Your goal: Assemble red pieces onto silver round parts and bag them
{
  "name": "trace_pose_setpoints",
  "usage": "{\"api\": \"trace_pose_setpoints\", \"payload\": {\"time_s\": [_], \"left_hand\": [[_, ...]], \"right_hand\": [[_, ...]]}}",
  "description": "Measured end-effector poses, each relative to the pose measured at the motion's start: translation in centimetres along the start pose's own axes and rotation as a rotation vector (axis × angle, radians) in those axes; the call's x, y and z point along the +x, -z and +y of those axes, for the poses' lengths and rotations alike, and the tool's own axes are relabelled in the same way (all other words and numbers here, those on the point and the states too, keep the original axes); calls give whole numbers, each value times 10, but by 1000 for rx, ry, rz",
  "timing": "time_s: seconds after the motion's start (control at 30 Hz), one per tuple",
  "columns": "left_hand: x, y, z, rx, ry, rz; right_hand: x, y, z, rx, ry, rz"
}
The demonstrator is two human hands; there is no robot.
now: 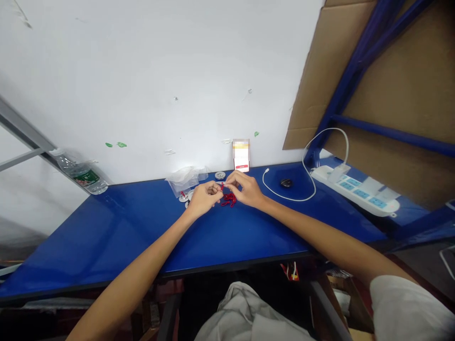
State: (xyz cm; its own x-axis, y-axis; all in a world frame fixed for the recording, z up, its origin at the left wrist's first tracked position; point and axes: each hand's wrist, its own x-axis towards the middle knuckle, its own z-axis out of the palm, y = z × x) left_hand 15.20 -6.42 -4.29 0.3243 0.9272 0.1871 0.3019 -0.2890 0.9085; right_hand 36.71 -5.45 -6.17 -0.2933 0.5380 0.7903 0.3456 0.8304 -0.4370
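Note:
My left hand [205, 198] and my right hand [247, 188] meet above the blue table, fingers pinched. Between their fingertips is a small pale disc [221, 183], seen nearly edge-on, with a bit of red cord at it. Its detail is too small to make out. Just below, a small heap of red cords [229, 200] lies on the table. Several round whitish discs [183, 198] lie left of my left hand, partly hidden by it. Another round disc [220, 175] rests behind my hands, close to the wall.
A clear plastic bag [185, 178] lies by the wall. A phone [241, 156] leans upright there. Rightward are a white cable [303, 200], a black mouse-like object [286, 183] and a power strip [355, 190]. A water bottle [83, 174] tilts at the left end of the blue table [227, 241].

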Motion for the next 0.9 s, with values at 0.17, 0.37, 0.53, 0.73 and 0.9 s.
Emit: {"api": "trace_pose_setpoints", "payload": {"time_s": [0.17,0.37,0.53,0.73,0.9], "left_hand": [[1,13,4,164,-131,149],[11,55,3,428,-132,287],[21,86,-4,665,-13,233],[24,90,-11,851,84,125],[22,85,-13,954,85,122]], "right_hand": [[-2,1,2,-1,-139,-188],[-1,6,4,-91,-117,-358],[1,15,11,-278,-96,-390],[2,20,17,-346,-139,-406],[2,22,21,-345,-155,-493]]}}
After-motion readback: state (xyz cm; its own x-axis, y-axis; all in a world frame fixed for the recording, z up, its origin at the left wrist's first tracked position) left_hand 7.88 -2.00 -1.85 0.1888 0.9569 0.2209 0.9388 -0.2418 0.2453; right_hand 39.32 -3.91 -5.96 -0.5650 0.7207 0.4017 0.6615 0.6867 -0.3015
